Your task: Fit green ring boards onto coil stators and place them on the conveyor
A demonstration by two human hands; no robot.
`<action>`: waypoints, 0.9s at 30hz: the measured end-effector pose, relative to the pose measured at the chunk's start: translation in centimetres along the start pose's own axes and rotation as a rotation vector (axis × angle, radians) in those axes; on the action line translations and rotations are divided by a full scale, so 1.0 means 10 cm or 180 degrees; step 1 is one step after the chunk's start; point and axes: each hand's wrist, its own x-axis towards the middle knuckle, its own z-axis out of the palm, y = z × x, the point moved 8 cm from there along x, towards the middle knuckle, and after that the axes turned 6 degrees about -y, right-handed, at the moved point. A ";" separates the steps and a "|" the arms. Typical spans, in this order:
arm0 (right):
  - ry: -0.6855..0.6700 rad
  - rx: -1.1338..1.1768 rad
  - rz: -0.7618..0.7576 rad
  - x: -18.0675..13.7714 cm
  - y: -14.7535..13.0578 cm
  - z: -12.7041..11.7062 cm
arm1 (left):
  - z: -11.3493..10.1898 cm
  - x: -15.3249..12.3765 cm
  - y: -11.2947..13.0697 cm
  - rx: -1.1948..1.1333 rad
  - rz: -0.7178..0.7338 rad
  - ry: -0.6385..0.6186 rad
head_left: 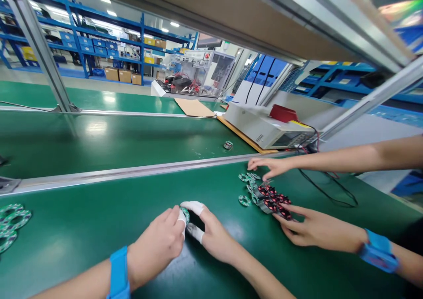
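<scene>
My left hand (161, 233), with a blue band at the wrist, pinches a small green ring-shaped circuit board (187, 215). From the other side, my right hand (214, 235) curves its index finger and thumb about the same board. White finger cots cover these two fingertips, which seem to touch its top and bottom edges. Part of the board is hidden behind the left fingers. Several more green ring boards (15, 217) lie at the far left of the green bench (99, 228).
At right, a co-worker's two hands (313, 228) touch a cluster of motor stators (272, 199) with red windings. Loose ring boards (244, 200) lie beside it. Beyond a metal rail (132, 172) are a lone stator (228, 145) and a grey instrument (257, 125). A shelf (198, 12) hangs overhead.
</scene>
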 end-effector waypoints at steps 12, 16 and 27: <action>-0.0793 -0.0380 -0.0890 -0.66 -0.08 -1.38 | -0.21 -0.17 -1.51 -0.1296 -0.2149 0.0043; -0.0731 -0.0994 -0.1456 -0.97 0.44 -1.89 | -0.34 -0.90 -2.69 -0.0811 -0.3427 0.0292; -0.0538 0.0115 -0.0733 -0.20 -0.38 -0.42 | 0.08 -0.13 -1.68 -0.2356 -0.2157 -0.0051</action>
